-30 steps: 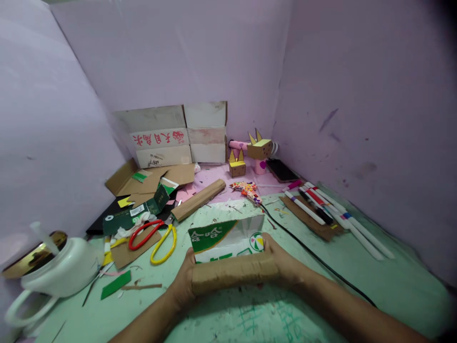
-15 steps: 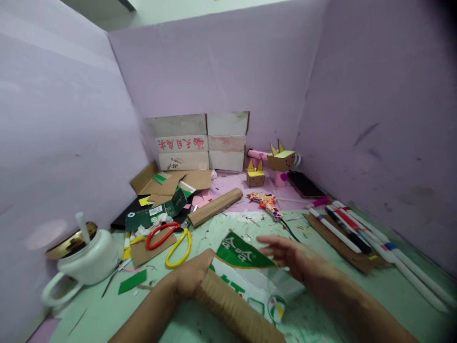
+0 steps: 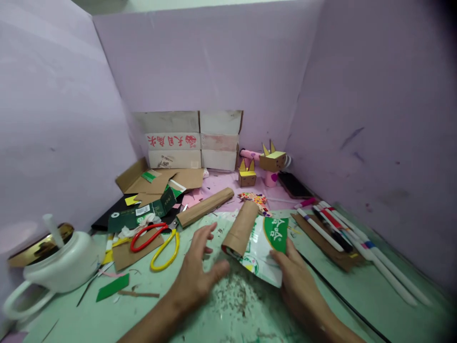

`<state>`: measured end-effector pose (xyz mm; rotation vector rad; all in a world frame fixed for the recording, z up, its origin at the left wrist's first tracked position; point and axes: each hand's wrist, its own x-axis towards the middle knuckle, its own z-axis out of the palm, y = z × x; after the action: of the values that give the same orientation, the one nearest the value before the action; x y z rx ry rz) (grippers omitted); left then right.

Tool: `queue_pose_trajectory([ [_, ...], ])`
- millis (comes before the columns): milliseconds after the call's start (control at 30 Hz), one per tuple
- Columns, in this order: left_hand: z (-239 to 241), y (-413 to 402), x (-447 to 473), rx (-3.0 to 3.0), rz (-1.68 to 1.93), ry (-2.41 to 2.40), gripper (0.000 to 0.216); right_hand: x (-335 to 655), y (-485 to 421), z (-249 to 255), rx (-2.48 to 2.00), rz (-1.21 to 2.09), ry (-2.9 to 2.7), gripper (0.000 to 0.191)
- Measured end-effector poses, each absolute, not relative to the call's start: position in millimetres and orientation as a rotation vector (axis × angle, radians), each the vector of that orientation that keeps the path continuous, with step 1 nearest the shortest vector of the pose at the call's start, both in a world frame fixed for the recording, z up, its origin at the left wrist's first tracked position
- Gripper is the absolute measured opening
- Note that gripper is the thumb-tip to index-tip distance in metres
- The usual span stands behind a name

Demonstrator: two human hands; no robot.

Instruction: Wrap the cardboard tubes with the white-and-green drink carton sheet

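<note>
A printed cardboard sheet (image 3: 264, 252), green and white on its printed face with bare brown cardboard on the other, is partly curled into a brown roll at its left end. My right hand (image 3: 294, 276) grips its right edge, thumb on the printed face. To the left, my left hand (image 3: 200, 269) is open, fingers apart, a short gap from the roll and holding nothing. Scissors (image 3: 175, 250) with one red and one yellow handle lie left of that hand. Behind the sheet rests a brown cardboard tube (image 3: 207, 207) and a patterned glue gun (image 3: 255, 197), partly hidden.
A white mug (image 3: 67, 262) with a gold lid stands at left among cardboard scraps. Several markers (image 3: 335, 226) lie at right, near a black phone (image 3: 294, 185). Small cardboard figures (image 3: 247, 178) stand at the back. A black cord (image 3: 342, 297) crosses the right side.
The cardboard sheet has been turned, bringing its roll to the upper left. My left hand has let go of it, and my right hand has closed on its right edge. The view has shifted slightly.
</note>
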<state>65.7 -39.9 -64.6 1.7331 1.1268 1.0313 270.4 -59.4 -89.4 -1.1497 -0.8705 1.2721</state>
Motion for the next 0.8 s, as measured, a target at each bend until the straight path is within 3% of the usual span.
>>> queue_pose_trajectory([
  [100,-75.0,-52.3,77.5,2.102,0.978,1.096,0.064,256.7,-67.3,-86.5,-1.015,1.500,-0.660,0.072],
  [233,-72.5,-38.7,69.8,2.028,0.971,1.122,0.046,257.2,-74.2,-90.6,-0.949,1.644,-0.744,0.063],
  [367,-65.3,-16.6,48.7,1.873,0.986,1.110,0.037,286.4,-70.8,-97.6,-1.268,1.105,-1.091,0.065],
  [500,-60.3,-21.9,37.8,2.035,1.104,1.158,0.028,309.0,-60.5,-94.7,-1.178,0.636,-1.850,0.051],
  [667,-63.8,-59.6,35.1,2.271,1.189,1.122,0.031,312.3,-52.1,-94.2,-1.021,0.582,-2.265,0.025],
  [733,-75.1,-66.6,33.3,2.449,1.099,1.005,0.043,312.7,-53.1,-95.9,-0.991,0.537,-2.287,0.025],
  [800,-88.7,-66.3,32.1,2.604,1.071,0.935,0.040,312.0,-55.3,-95.9,-0.983,0.468,-2.273,0.029],
])
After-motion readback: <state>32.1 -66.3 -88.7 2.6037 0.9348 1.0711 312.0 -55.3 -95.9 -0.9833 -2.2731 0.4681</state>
